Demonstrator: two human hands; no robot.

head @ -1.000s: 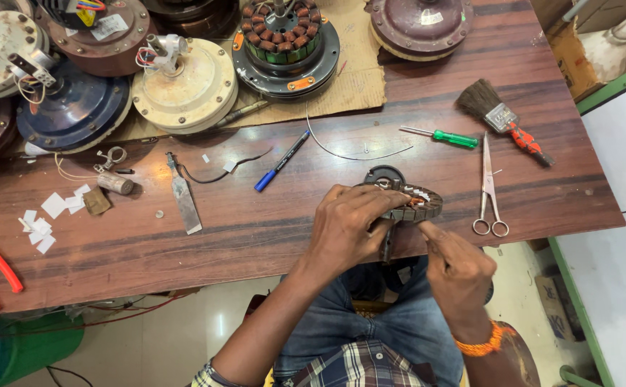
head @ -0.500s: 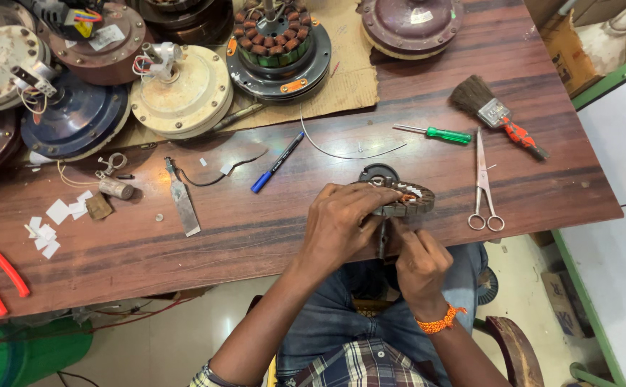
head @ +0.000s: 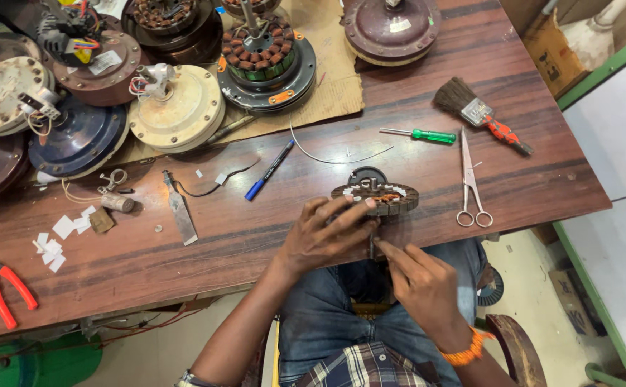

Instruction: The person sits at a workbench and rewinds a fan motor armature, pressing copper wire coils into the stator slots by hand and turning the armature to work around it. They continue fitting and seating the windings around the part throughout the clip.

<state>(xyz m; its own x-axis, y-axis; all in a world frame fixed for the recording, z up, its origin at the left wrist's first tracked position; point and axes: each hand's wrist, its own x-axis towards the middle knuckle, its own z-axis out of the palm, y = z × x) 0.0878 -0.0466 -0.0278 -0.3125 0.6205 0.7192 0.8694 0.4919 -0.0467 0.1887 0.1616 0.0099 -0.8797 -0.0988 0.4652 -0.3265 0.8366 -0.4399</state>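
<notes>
A round motor stator (head: pixel 381 197) with slotted rim and white paper slips sits at the near edge of the wooden table (head: pixel 270 236). My left hand (head: pixel 324 236) grips its near left side, fingers curled over the rim. My right hand (head: pixel 420 283) is just below it, off the table edge, with fingers pinched together under the stator on a thin dark shaft-like part; what the fingers pinch is too small to make out.
Scissors (head: pixel 470 183), a green screwdriver (head: pixel 420 135), a brush (head: pixel 474 111) and a blue pen (head: pixel 268 170) lie near the stator. Several fan motor housings (head: pixel 177 115) crowd the far left. Red pliers (head: pixel 5 287), a flat blade (head: pixel 180 211) and paper scraps (head: pixel 59 236) lie at left.
My right hand has moved from the stator's right side to below it, closer to my left hand. The stator stays held at the table edge.
</notes>
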